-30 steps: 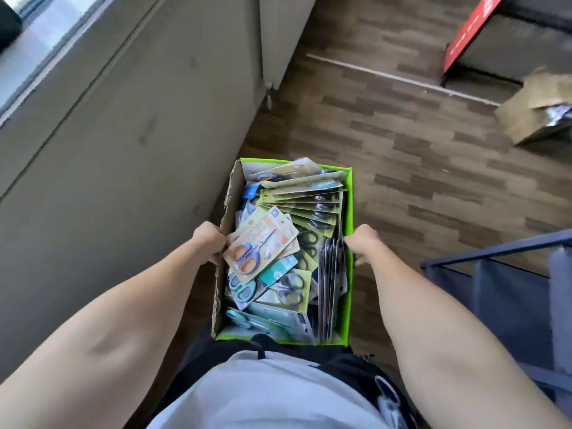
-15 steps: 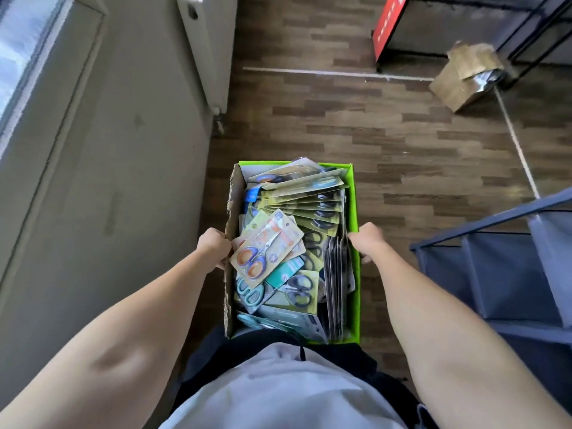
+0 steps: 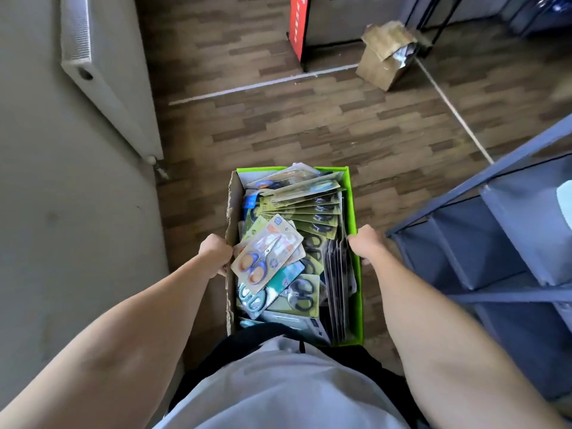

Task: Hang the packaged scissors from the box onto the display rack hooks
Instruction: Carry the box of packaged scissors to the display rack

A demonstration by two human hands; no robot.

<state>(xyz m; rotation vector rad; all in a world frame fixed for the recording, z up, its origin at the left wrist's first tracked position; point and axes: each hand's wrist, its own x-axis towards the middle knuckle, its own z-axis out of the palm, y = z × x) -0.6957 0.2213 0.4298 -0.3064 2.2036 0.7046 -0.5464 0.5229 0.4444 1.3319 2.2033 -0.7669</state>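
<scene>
The box (image 3: 353,212), an open cardboard carton with bright green outer walls, is held in front of the person's torso above the wood-pattern floor (image 3: 309,125). The left hand (image 3: 215,252) grips the box's left wall near its middle, fingers curled over the torn brown rim. The right hand (image 3: 365,243) grips the right wall at the matching point, fingers wrapped over the green edge and down the outside.

The box is full of packaged scissors (image 3: 309,212). One pack with orange-and-blue handles (image 3: 266,253) lies on top, tilted, against the left wall and just beside the left hand. Under it lies a pack with teal handles (image 3: 252,300), and beside that a pack with black handles (image 3: 301,294). A fanned row of yellow-green cards overlaps toward the far end of the box. Dark packs (image 3: 339,286) stand on edge along the right wall.

A white radiator (image 3: 105,75) is mounted on the grey wall to the left. A blue-grey shelving frame (image 3: 483,243) stands to the right of the box. A crumpled brown carton (image 3: 385,54) sits on the floor far ahead, near a red panel (image 3: 296,23)
</scene>
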